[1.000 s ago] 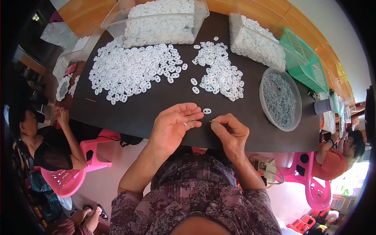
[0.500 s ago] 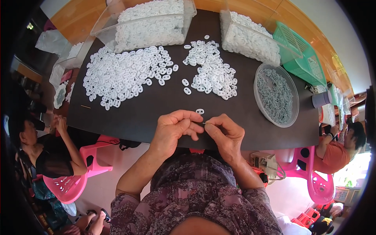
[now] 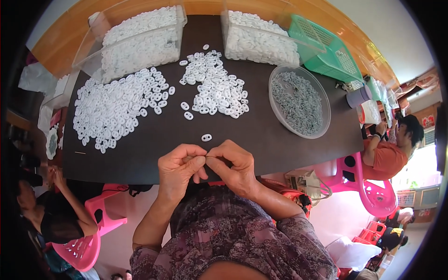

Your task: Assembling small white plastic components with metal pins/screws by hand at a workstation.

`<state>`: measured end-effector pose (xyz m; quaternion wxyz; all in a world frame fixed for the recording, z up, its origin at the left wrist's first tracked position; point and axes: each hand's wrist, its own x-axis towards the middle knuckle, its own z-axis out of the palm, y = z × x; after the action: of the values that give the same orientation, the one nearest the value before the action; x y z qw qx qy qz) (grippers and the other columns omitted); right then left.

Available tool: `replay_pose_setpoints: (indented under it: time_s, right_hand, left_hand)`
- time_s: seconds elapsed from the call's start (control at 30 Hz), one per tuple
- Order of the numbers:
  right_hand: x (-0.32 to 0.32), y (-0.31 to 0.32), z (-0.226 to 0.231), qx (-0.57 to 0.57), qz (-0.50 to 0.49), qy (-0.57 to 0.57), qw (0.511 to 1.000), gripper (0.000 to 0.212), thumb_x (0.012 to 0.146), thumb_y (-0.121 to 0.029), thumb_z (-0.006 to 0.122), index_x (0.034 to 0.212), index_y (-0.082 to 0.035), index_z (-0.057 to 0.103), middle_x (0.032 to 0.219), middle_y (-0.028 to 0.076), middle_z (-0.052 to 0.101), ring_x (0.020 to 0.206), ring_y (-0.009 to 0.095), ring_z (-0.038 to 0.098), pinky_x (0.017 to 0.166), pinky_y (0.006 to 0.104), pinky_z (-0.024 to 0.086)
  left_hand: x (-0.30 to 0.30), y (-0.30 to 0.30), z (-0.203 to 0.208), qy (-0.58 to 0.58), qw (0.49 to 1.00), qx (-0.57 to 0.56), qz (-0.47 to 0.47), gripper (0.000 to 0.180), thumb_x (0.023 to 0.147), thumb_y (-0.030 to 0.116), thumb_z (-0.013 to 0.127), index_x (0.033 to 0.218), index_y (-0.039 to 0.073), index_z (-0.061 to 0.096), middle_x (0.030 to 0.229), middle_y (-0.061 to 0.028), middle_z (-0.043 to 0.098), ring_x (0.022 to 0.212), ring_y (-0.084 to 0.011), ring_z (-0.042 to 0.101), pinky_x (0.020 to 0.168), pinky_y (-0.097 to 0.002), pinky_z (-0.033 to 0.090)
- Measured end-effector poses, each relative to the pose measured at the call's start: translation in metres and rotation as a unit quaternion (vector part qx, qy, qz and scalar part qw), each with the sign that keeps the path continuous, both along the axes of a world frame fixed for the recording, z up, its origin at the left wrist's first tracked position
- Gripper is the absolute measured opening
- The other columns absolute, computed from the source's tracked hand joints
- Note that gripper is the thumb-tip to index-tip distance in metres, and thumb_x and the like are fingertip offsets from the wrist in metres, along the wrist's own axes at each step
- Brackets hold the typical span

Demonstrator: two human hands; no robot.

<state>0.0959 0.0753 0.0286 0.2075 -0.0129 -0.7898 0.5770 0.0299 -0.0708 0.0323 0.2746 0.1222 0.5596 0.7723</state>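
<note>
- Head view: my left hand and my right hand meet fingertip to fingertip at the near edge of the black counter, fingers pinched nearly shut on something tiny between them; what it is, I cannot tell, it is hidden by my fingertips
- One small white oval plastic link lies alone just beyond my fingers, apart from the middle heap of white links and the wider left heap
- The round clear plastic bowl of grey pieces sits to my right, well apart
- I judge I am mid-assembly, joining two small parts; the next move likely calls for a steady squeeze, then a reach for that lone link
</note>
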Motion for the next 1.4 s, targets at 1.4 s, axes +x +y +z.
replay_pose_setpoints:
  time_s: [1.4]
  right_hand:
    - [0.002, -0.013, -0.002, -0.233, 0.022, -0.139, 0.962, 0.003, 0.088, 0.001, 0.058, 0.089, 0.003, 0.060, 0.084, 0.004, 0.062, 0.077, 0.008, 0.057, 0.070, 0.0216, 0.046]
  left_hand:
    - [0.005, -0.007, -0.012, -0.025, 0.998, 0.003, 0.055, 0.012, 0.087, 0.007, 0.063, 0.094, -0.003, 0.062, 0.080, -0.0047, 0.063, 0.063, -0.0087, 0.058, 0.053, -0.0190, 0.044]
